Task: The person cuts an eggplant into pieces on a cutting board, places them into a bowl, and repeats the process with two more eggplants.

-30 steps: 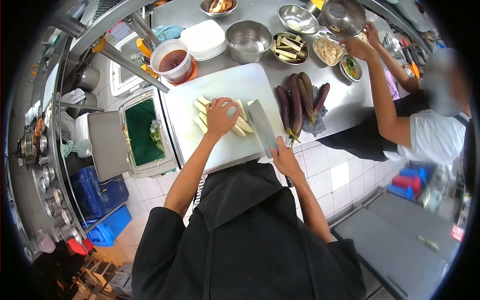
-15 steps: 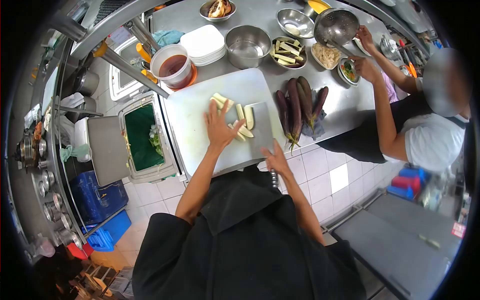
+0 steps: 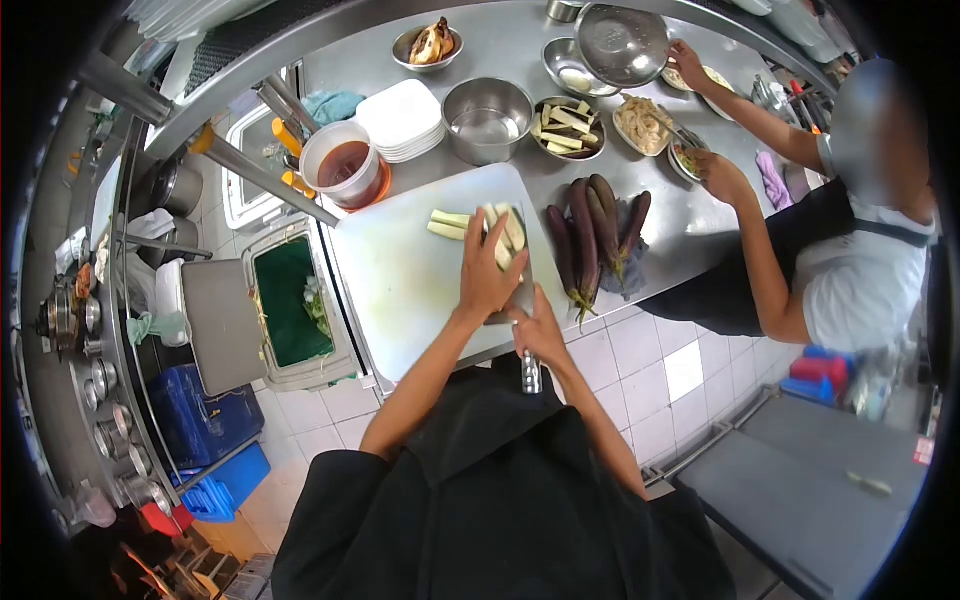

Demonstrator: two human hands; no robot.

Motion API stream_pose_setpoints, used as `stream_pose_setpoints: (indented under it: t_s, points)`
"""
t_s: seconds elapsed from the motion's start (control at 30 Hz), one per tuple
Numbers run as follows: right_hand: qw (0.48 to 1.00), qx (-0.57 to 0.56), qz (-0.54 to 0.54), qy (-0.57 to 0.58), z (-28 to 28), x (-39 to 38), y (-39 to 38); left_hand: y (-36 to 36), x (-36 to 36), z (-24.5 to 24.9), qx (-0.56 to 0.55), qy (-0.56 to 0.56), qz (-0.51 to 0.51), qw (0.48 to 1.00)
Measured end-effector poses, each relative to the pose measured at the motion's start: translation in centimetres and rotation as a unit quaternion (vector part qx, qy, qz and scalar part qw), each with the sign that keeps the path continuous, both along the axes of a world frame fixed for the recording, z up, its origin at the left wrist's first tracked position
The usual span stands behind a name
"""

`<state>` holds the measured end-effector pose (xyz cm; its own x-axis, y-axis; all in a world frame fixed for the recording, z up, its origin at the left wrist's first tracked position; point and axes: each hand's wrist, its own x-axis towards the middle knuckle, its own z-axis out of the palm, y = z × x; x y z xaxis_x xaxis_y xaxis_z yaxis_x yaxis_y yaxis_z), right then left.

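My right hand (image 3: 538, 332) is closed round the handle of a cleaver (image 3: 531, 374); its blade is mostly hidden behind my left hand and pale vegetable pieces. My left hand (image 3: 488, 280) reaches over these cut eggplant pieces (image 3: 514, 228), fingers stretched and thumb apart, touching them against the blade. Two more eggplant pieces (image 3: 447, 230) lie just left of my fingers on the white cutting board (image 3: 400, 290). Whole purple eggplants (image 3: 585, 235) rest on the steel table, right of the board.
Behind the board stand a steel pot (image 3: 488, 120), a bowl of cut eggplant (image 3: 570, 128), stacked white trays (image 3: 400, 115) and a tub of reddish liquid (image 3: 345, 165). A green-lined bin (image 3: 285, 330) is at left. At right, a co-worker (image 3: 850, 240) holds a strainer and tongs.
My left hand has moved right, from the left pieces to those by the cleaver. The cleaver's blade has come under or against pieces. The co-worker's strainer and tongs have shifted left.
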<state>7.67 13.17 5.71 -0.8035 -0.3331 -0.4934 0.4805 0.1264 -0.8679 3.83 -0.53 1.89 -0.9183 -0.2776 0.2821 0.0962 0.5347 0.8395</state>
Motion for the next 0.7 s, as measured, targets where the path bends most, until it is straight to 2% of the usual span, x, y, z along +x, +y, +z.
stream_pose_setpoints:
  t_s: [0.07, 0.17, 0.23, 0.27, 0.3, 0.33, 0.37, 0.43, 0.47, 0.5, 0.57, 0.6, 0.67, 0.7]
  points:
    - [1.0, 0.006, 0.0, 0.009, 1.8, -2.9, -0.5, -1.2, -4.0, 2.2, -0.057, 0.02, -0.002, 0.998]
    - [0.997, -0.061, -0.013, 0.053, 5.8, -7.5, -1.4, -4.2, -13.7, 4.9, -0.068, 0.025, -0.021, 0.997]
    - [0.99, -0.137, -0.035, -0.024, 7.7, -9.3, -1.3, -6.4, -17.9, 5.9, -0.079, 0.012, -0.024, 0.996]
    - [0.989, -0.14, -0.038, -0.021, 7.7, -8.8, -1.2, -7.5, -18.9, 6.6, -0.019, -0.013, 0.011, 1.0]
    - [0.995, -0.09, -0.035, -0.011, 7.8, -7.8, -0.7, -7.9, -19.5, 7.2, 0.046, -0.036, 0.045, 0.997]
    - [0.998, -0.044, -0.033, 0.013, 8.1, -8.1, -0.5, -8.5, -19.2, 5.3, 0.061, 0.022, 0.058, 0.996]
    - [0.993, -0.096, -0.065, -0.029, 8.2, -6.6, -0.1, -8.7, -18.0, 3.3, -0.003, 0.022, 0.103, 0.994]
    - [0.998, -0.056, -0.022, -0.028, 4.9, -3.6, 2.8, -8.7, -12.5, 1.4, -0.031, 0.039, 0.048, 0.998]
    - [0.999, -0.024, 0.021, 0.017, 4.1, -5.0, 3.3, -9.7, -10.9, -1.5, -0.086, 0.127, -0.001, 0.988]
    - [1.0, -0.016, 0.008, 0.011, 4.1, -5.1, 3.5, -10.6, -9.2, -4.1, -0.119, 0.053, -0.011, 0.991]
    - [0.999, 0.028, -0.021, 0.018, 3.0, -3.3, 4.4, -11.2, -5.1, -4.1, -0.186, -0.045, -0.047, 0.98]
    - [0.999, 0.028, -0.027, 0.014, 2.2, -2.6, 5.0, -11.4, -3.5, -3.7, -0.187, -0.048, -0.054, 0.98]
    - [0.998, 0.065, 0.004, 0.007, 1.3, -2.2, 5.9, -12.0, -1.7, -2.4, -0.364, -0.102, -0.172, 0.91]
    - [0.995, 0.09, 0.029, 0.022, 1.0, -2.0, 6.1, -12.3, -1.9, -2.0, -0.346, -0.107, -0.196, 0.911]
